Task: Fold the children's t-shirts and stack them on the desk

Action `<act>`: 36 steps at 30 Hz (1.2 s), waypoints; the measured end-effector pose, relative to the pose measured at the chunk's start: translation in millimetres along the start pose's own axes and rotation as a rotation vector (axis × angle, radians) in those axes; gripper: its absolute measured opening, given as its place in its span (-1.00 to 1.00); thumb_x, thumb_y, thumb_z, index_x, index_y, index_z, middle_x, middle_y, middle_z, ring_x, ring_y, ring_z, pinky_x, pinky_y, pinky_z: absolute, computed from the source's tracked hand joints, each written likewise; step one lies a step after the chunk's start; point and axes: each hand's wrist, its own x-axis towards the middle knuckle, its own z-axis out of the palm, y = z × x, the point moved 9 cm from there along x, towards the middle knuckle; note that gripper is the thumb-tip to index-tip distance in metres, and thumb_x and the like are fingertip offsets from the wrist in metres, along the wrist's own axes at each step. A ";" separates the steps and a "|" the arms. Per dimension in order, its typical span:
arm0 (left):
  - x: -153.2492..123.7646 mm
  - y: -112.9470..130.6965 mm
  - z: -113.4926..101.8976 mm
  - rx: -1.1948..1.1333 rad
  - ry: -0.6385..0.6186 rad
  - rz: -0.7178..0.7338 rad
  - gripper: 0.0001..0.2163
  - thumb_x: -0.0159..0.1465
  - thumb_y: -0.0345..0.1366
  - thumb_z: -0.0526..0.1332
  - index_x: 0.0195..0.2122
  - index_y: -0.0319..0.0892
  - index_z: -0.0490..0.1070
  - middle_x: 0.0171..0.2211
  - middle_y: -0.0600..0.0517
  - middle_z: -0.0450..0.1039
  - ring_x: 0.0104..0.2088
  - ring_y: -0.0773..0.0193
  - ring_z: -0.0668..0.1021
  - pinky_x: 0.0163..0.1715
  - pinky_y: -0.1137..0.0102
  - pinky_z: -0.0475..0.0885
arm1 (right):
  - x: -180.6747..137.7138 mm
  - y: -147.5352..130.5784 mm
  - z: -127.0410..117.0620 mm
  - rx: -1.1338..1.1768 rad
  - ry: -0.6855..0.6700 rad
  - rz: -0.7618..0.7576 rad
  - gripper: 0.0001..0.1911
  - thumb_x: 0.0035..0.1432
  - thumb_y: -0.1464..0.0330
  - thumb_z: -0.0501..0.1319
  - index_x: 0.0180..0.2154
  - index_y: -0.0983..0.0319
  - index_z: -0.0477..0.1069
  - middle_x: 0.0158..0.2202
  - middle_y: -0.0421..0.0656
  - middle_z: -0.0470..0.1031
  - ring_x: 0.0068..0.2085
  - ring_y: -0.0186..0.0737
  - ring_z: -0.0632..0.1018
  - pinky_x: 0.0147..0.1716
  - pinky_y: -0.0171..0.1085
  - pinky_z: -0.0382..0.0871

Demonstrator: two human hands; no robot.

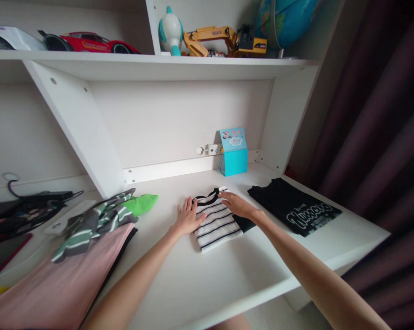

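A white shirt with black stripes (217, 225) lies on the white desk, its sides turned in and its black-trimmed neckline pointing to the back. My left hand (189, 217) rests on its left edge with the fingers spread. On the upper right part, beside the collar, my right hand (237, 203) lies with its fingers stretched out. Black fabric (244, 223) shows under my right wrist, at the shirt's right side. To the right sits a folded black T-shirt (289, 204) with white lettering.
A turquoise desk calendar (235, 160) stands at the back near a wall socket (213, 149). Pink fabric (79, 275), a green-grey striped garment (93, 224) and bright green cloth (142, 204) lie left. Overhead, a shelf (179, 68) holds toy vehicles and a globe (287, 20).
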 end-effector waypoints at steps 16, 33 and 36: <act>-8.4 8.3 -10.3 -0.018 0.130 0.142 -0.33 0.24 0.12 -0.20 0.27 -0.21 -0.17 0.29 -0.12 -0.30 0.26 0.03 -0.19 0.14 -0.05 -0.13 | 87.4 6.1 47.3 -0.067 -0.314 -0.025 -0.75 0.18 0.25 0.13 -0.20 0.30 0.38 -0.23 -0.16 0.43 -0.27 -0.28 0.47 -0.27 -0.22 0.38; -7.0 9.3 -6.8 0.034 0.105 0.134 -0.38 0.26 0.08 -0.20 0.27 -0.13 -0.21 0.29 -0.04 -0.22 0.25 -0.01 -0.10 0.05 -0.25 -0.18 | 80.5 22.9 43.2 -0.118 0.047 -0.043 -0.81 0.14 0.37 0.12 -0.22 0.27 0.42 -0.21 -0.04 0.46 -0.10 -0.16 0.41 -0.10 -0.24 0.21; -6.2 8.4 -5.7 0.037 0.095 0.129 -0.35 0.25 0.09 -0.19 0.28 -0.15 -0.25 0.29 -0.04 -0.22 0.26 0.00 -0.10 0.06 -0.25 -0.18 | 75.2 28.4 46.0 -0.113 0.110 -0.015 -0.69 0.22 0.35 0.00 -0.04 0.24 0.35 0.03 0.00 0.34 0.10 -0.12 0.28 0.06 -0.11 0.08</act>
